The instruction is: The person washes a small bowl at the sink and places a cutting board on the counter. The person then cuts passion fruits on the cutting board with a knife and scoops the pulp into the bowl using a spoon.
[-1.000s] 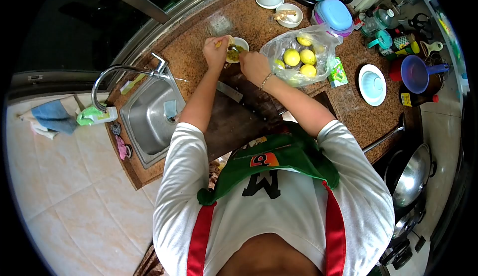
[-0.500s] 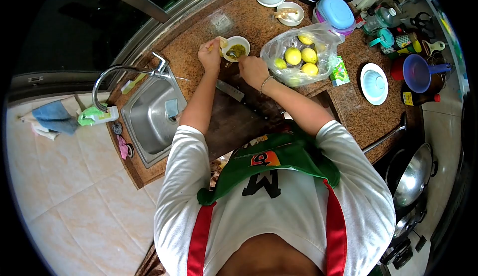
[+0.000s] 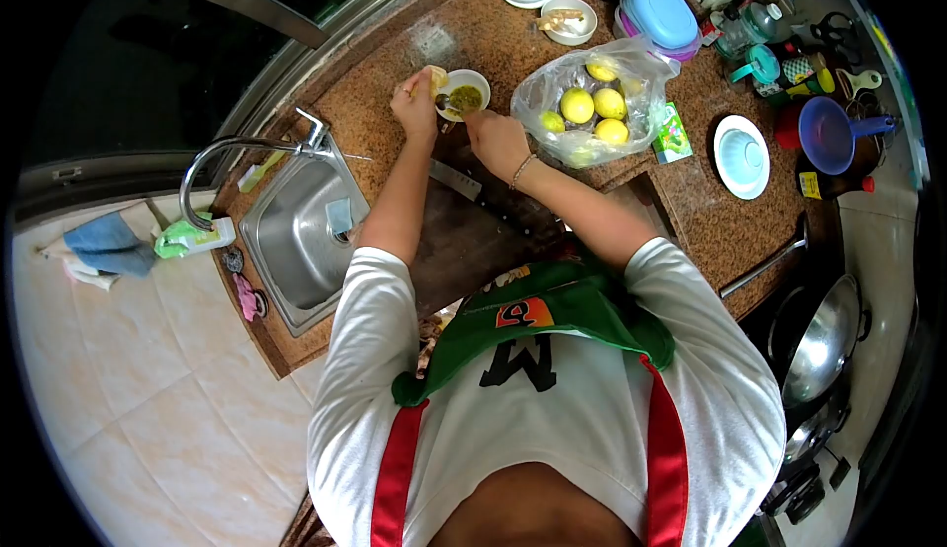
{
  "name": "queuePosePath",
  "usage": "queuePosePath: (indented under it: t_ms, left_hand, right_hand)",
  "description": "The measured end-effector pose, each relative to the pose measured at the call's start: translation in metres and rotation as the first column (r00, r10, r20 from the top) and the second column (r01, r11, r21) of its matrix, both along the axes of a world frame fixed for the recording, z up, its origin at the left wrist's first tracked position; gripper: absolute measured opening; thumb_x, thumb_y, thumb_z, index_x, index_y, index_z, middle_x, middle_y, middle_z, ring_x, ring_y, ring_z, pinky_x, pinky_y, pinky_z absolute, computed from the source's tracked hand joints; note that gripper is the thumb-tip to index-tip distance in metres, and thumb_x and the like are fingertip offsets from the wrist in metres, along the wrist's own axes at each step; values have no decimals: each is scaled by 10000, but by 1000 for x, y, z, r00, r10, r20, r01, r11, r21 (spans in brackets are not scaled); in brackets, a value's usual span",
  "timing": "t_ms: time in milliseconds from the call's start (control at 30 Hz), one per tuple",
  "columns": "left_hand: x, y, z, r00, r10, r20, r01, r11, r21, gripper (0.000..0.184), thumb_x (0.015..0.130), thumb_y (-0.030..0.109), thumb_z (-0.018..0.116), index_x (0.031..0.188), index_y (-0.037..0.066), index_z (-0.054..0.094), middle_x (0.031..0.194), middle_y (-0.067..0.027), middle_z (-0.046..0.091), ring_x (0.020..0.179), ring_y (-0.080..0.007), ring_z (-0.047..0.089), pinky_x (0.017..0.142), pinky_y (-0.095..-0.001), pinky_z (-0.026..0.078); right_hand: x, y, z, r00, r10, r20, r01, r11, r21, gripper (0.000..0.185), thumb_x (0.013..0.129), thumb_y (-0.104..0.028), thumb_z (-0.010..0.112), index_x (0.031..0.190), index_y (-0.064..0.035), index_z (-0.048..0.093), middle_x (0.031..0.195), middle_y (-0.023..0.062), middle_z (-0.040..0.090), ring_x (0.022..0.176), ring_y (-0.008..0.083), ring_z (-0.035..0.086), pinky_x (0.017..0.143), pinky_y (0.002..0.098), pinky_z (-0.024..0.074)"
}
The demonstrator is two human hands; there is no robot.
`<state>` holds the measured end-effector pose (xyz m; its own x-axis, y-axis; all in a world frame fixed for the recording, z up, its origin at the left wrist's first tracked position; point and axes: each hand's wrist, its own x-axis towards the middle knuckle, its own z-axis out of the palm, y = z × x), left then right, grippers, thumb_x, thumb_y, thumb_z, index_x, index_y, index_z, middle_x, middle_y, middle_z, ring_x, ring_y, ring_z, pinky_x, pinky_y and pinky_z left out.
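Observation:
My left hand (image 3: 415, 106) is closed on a pale yellow fruit piece (image 3: 438, 76), which looks like a passion fruit half, at the left rim of a small white bowl (image 3: 483, 79). Yellow-green pulp (image 3: 465, 100) with dark specks lies in the bowl. Fingers closed, my right hand (image 3: 499, 143) is at the bowl's near right side, on a spoon (image 3: 443, 102) whose metal head shows in the bowl; its handle is mostly hidden. Right of this hand, a clear plastic bag (image 3: 538, 93) holds several yellow fruits (image 3: 578, 105). A knife (image 3: 456, 180) lies on the dark board (image 3: 449, 251) below my hands.
A steel sink (image 3: 296, 241) with a curved faucet (image 3: 212, 147) is at left. Behind stand a white dish with pale pieces (image 3: 569, 20) and a blue-lidded container (image 3: 659, 16). To the right are a green box (image 3: 673, 133), a pale bowl (image 3: 741, 157) and a wok (image 3: 824, 340).
The spoon's head has shifted to the left side of the bowl, and my right hand has moved slightly left. My left hand still holds the fruit piece at the rim.

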<state>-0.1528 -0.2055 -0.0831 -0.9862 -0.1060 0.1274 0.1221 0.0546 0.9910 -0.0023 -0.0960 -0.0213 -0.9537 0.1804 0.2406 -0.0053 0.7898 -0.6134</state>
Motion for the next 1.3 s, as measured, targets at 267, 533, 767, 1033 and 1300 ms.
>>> queuePosePath:
  t_ms: [267, 533, 767, 1033, 1300]
  left_hand:
    - [2, 11, 18, 993, 24, 118, -35, 995, 94, 229, 860, 176, 688, 897, -50, 698, 807, -55, 656, 667, -131, 593, 659, -274, 481]
    - [-9, 15, 41, 835, 259, 485, -235, 966, -113, 234, 744, 169, 765, 716, -14, 623, 763, -90, 634, 745, -229, 601, 725, -380, 468]
    - [-9, 10, 44, 823, 281, 493, -226, 959, -170, 272, 750, 195, 764, 799, -33, 624, 840, -129, 642, 780, -268, 615, 755, -412, 471]
    - [-28, 3, 31, 677, 271, 685, -290, 953, -90, 518, 747, 141, 765, 1115, -149, 545, 1110, -228, 608, 894, -309, 633, 733, -410, 504]
    - [-29, 4, 34, 692, 225, 686, -300, 954, -11, 496, 735, 155, 775, 1064, -155, 569, 1091, -215, 615, 905, -291, 630, 750, -400, 498]
  right_hand:
    - [4, -1, -8, 992, -51, -112, 43, 997, -67, 86, 840, -107, 546, 875, -44, 594, 764, 160, 629, 663, 345, 634, 568, 443, 501]
    - [7, -4, -15, 969, -47, -244, 24, 995, -100, 85, 848, -102, 542, 893, -48, 590, 748, 153, 610, 635, 342, 618, 550, 447, 487]
    - [6, -8, -16, 985, -88, -148, 67, 988, -139, 76, 833, -102, 545, 857, -42, 585, 771, 161, 627, 665, 348, 625, 577, 450, 500]
    - [9, -17, -17, 989, -112, -98, 87, 971, -224, 133, 897, -147, 532, 902, -31, 597, 783, 182, 637, 687, 361, 621, 595, 473, 488]
    - [7, -19, -16, 987, -148, -61, 124, 947, -296, 116, 867, -130, 522, 898, -50, 600, 813, 181, 650, 726, 371, 634, 643, 484, 498]
